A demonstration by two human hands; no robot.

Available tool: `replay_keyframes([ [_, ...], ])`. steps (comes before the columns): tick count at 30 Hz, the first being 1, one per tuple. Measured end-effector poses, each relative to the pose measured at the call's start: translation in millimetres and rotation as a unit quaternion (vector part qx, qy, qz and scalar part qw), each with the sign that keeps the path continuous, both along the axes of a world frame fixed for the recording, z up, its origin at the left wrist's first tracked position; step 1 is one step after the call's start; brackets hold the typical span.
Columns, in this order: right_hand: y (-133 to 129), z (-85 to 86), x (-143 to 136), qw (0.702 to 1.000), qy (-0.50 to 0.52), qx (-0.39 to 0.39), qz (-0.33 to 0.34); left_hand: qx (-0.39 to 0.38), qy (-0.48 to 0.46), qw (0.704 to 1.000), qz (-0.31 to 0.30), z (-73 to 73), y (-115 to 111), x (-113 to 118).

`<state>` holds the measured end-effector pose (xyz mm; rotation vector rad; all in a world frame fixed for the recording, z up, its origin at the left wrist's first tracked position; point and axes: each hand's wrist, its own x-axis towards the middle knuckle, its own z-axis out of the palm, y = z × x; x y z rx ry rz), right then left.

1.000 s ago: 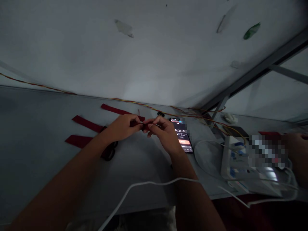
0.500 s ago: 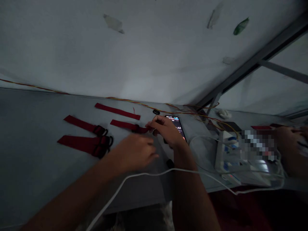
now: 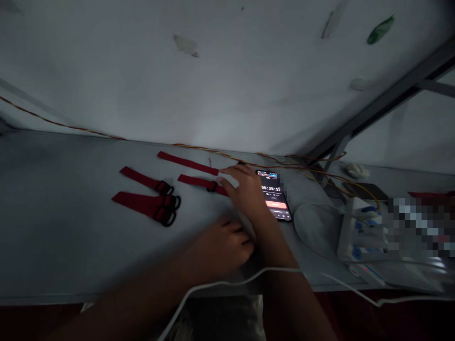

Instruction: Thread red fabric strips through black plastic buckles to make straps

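Observation:
My right hand (image 3: 245, 187) reaches over the table, thumb and index finger apart. Its index fingertip is at the right end of a plain red strap (image 3: 188, 163). Below the thumb lies a second red strap (image 3: 194, 180) with a black buckle (image 3: 212, 186) threaded on it; its right end runs under the hand. My left hand (image 3: 227, 244) is low, beside the right wrist, with its fingers curled down; whatever they may hold is hidden. To the left lie more red straps (image 3: 137, 202) with black buckles and rings (image 3: 167, 210).
A lit phone (image 3: 273, 196) showing a timer lies right of my right hand. A white cable (image 3: 227, 283) crosses in front of my forearms. Twisted wires (image 3: 199, 148) run along the wall. A power strip (image 3: 355, 227) stands at the right.
My right hand has let go of the buckled strap's end and moved to the plain strap's end. My left hand has moved down and right. The view has shifted left.

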<state>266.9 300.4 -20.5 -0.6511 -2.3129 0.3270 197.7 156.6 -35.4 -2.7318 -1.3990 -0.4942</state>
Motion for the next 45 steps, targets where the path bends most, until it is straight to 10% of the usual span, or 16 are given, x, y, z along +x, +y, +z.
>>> replay_keyframes([
  [7, -22, -27.4, -41, 0.986, -0.116, -0.105, 0.052, -0.126, -0.053, 0.988, 0.072, 7.0, -41, -17],
  [12, -23, -16.2, -40, 0.971, 0.014, -0.221, 0.085, -0.157, -0.087, 0.980, 0.090, -8.5, -48, -28],
  [17, -18, 6.8, -29, 0.837, 0.285, -0.460, 0.086, -0.189, -0.187, 0.959, 0.102, 18.7, -51, -52],
  [22, -14, 23.6, -11, 0.740, 0.399, -0.527, 0.123, -0.097, -0.356, 0.883, 0.289, 68.9, -40, -97],
  [27, -21, 25.5, -5, 0.748, 0.299, -0.568, 0.171, -0.115, -0.502, 0.806, 0.291, 86.1, -2, -120],
  [32, -29, 23.1, -7, 0.805, 0.217, -0.531, 0.148, -0.144, -0.620, 0.737, 0.226, 67.7, 27, -120],
  [39, -22, 19.7, -5, 0.848, 0.191, -0.485, 0.093, -0.210, -0.729, 0.620, 0.198, 44.5, 26, -119],
  [45, -27, 25.3, -4, 0.856, 0.171, -0.472, 0.127, -0.292, -0.707, 0.591, 0.256, 46.7, 16, -123],
])
